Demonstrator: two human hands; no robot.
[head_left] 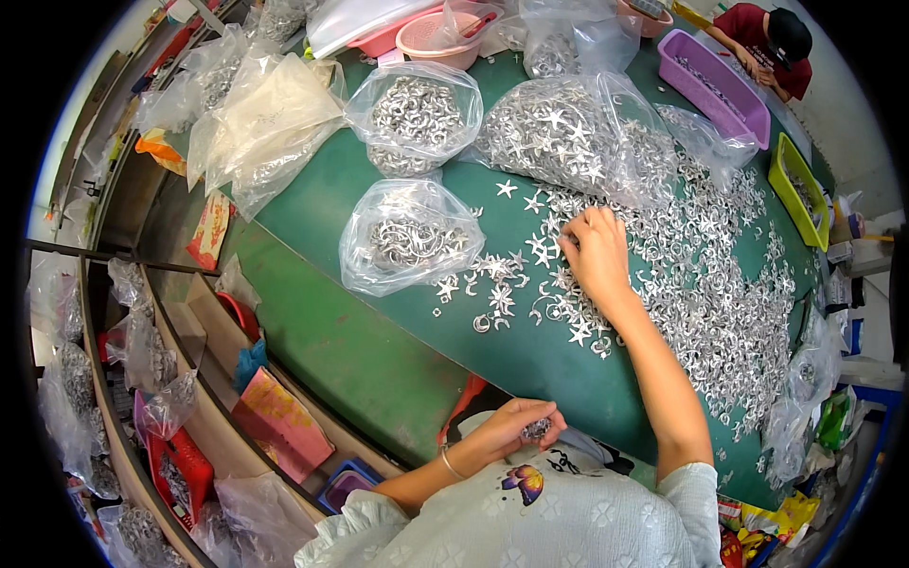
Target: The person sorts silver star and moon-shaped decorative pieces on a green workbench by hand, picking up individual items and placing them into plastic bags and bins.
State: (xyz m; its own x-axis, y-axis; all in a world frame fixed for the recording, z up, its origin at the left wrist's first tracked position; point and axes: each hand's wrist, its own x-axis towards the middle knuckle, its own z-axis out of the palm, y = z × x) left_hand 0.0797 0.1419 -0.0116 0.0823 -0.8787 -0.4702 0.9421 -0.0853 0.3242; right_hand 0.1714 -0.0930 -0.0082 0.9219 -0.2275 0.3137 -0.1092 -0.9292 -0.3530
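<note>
My right hand (597,244) reaches over the green table (417,327), its fingers bent down at the edge of a wide spread of small silver metal charms (715,284). Stars and crescents show among them. Whether a charm is between those fingertips is hidden. Close to my body, my left hand (521,426) is curled around a small cluster of silver charms (536,429). Left of my right hand stands an open clear bag (412,237) with crescent charms inside. Behind it is a second open bag (414,118) of charms, and a large bag (568,133) full of stars lies farther back.
A purple basket (715,85) and a yellow-green basket (800,189) stand along the right edge. Another person (772,47) works at the far right. Pink basins (437,40) and plastic bags (270,123) line the back. Shelves with bagged parts (142,350) stand at the left.
</note>
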